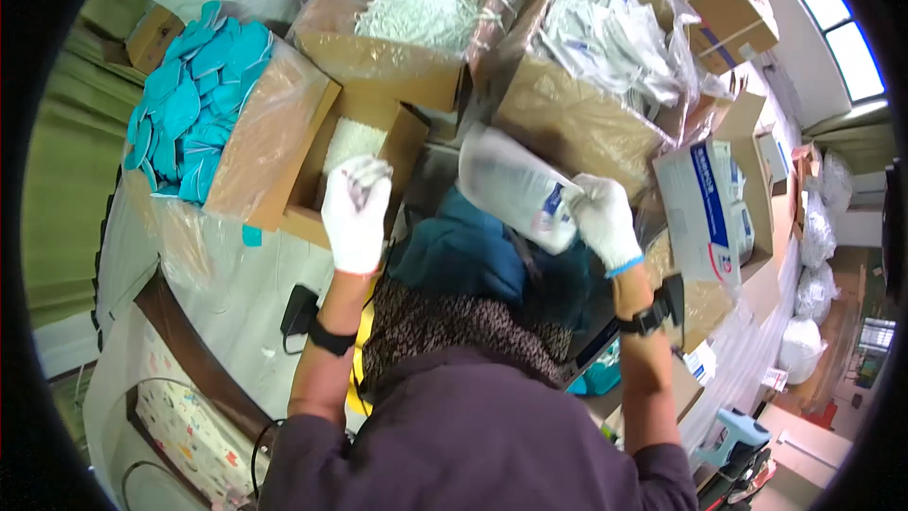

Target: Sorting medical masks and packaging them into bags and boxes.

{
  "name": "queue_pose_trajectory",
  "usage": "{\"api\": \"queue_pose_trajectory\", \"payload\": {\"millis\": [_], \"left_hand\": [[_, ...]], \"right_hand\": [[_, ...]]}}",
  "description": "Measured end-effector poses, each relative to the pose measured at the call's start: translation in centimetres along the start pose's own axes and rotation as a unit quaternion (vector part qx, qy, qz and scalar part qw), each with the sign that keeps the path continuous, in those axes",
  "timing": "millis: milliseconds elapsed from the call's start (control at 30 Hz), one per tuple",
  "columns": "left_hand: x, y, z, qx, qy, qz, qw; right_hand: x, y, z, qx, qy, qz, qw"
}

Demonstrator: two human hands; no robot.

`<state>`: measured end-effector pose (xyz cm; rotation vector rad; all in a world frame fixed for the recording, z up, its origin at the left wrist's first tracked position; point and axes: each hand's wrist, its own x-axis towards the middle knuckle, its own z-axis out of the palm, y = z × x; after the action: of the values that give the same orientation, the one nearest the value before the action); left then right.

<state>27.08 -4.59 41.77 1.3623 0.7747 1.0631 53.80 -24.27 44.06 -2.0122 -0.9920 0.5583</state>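
Observation:
My right hand [606, 223], in a white knit glove with a blue cuff, grips the edge of a white printed plastic pouch [515, 187]. The pouch is blurred and hangs leftward in front of my body. My left hand [357, 212], gloved in white with greyish fingertips, is at the near side of a small open cardboard box [402, 145]. Its fingers are curled together; whatever they hold, if anything, is hidden. Inside that box lies a heap of small white pieces [354, 142], just beyond the left fingertips.
Teal cup-shaped masks [194, 99] fill a plastic-lined box at the left. Farther back, lined boxes hold white cords [421, 17] and flat white pouches [610, 33]. A white-and-blue carton [695, 203] with packs stands at the right. Teal cloth [463, 251] lies before me.

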Motion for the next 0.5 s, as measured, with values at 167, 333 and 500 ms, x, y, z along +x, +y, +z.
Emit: {"api": "queue_pose_trajectory", "payload": {"millis": [167,333,500], "left_hand": [[-1.5,7.2,2.0,0.305,-0.073,0.197,0.929],[-1.4,8.7,5.6,0.45,-0.313,0.288,0.785],[-1.9,4.5,7.1,0.441,-0.485,-0.047,0.754]], "right_hand": [[-0.9,-5.2,0.5,-0.166,-0.028,-0.177,0.97],[-1.7,-5.6,2.7,-0.353,-0.054,-0.399,0.845],[-2.5,-1.8,4.5,-0.321,-0.034,-0.4,0.858]]}}
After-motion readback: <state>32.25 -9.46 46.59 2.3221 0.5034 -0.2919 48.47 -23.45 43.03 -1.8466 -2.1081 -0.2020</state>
